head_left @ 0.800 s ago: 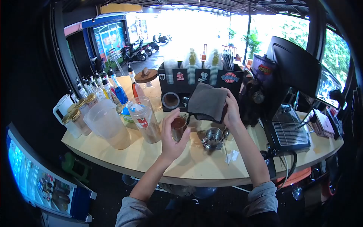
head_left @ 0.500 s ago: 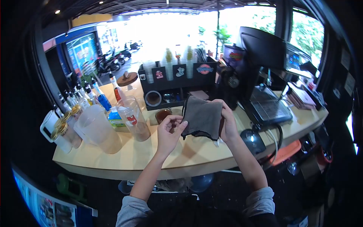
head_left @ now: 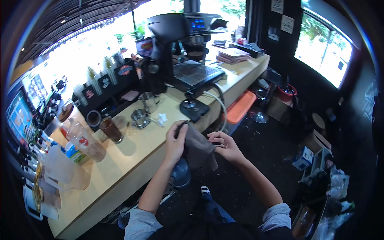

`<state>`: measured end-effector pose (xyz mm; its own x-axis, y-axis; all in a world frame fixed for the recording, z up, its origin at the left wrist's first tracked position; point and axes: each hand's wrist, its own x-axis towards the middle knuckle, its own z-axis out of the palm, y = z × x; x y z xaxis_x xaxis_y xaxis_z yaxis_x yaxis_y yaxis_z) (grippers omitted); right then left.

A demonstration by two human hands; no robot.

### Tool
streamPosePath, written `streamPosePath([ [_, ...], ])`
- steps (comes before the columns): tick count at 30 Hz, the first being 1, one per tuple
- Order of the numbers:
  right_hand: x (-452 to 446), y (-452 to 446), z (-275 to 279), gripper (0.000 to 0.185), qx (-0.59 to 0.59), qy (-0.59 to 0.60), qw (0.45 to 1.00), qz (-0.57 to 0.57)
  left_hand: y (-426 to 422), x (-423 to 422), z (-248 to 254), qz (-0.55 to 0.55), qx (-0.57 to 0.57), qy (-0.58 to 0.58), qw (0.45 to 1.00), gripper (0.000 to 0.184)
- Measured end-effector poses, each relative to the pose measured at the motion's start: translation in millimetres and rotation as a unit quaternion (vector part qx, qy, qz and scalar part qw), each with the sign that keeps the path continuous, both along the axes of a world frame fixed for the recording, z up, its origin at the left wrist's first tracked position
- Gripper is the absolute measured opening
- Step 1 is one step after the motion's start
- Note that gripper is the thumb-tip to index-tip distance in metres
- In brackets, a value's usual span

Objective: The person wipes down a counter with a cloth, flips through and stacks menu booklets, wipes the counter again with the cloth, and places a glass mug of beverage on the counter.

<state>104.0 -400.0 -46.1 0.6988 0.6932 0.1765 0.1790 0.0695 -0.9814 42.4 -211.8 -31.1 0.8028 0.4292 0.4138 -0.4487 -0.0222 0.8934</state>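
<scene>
Cloth (head_left: 199,149), dark gray-brown, hanging btwn both hands, just off the front edge of the counter (head_left: 136,160), above dark floor. L hand (head_left: 174,145) clamped on its upper L corner, thumb on the near face; R hand (head_left: 227,147) apart from L, w/ thumb & fingertips closed on the R edge. Lower end loose, tilted down to the R. Below & partly behind: blue rounded container (head_left: 181,175). On the counter, L to R: clear pitcher (head_left: 60,166), tall clear cup w/ red logo (head_left: 86,142), upright glass of dk brown liquid (head_left: 111,130), small metal cup (head_left: 140,118), glass jug (head_left: 148,102) just behind, crumpled white paper (head_left: 162,119) nearby. Farther R, blk mat (head_left: 197,113) w/ round metal-topped tool (head_left: 189,103) on top, in front of the coffee machine (head_left: 192,74). Orange tray (head_left: 243,106) lower, beside the counter's R stretch.
</scene>
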Motion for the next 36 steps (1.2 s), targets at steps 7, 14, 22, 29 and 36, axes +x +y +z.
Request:
streamPosePath([
  [7,27,-110,12,0.056,0.012,-0.102,0.995,0.014,-122,61,9,-0.198,0.36,-0.089,0.907,0.022],
  [14,106,-276,-10,0.019,-0.133,-0.132,0.976,-0.114,-233,171,10,-0.214,0.266,-0.033,0.939,0.014],
  [22,192,-412,6,0.014,-0.148,-0.034,0.948,-0.279,-310,292,5,-0.225,0.075,0.003,0.972,0.014],
  [29,303,-428,-4,0.01,0.073,-0.002,0.935,-0.347,-308,387,-6,-0.282,-0.118,0.023,0.952,0.012],
  [36,463,-409,2,0.013,0.226,0.065,0.942,-0.238,-279,484,-11,-0.208,-0.17,-0.074,0.96,0.008],
])
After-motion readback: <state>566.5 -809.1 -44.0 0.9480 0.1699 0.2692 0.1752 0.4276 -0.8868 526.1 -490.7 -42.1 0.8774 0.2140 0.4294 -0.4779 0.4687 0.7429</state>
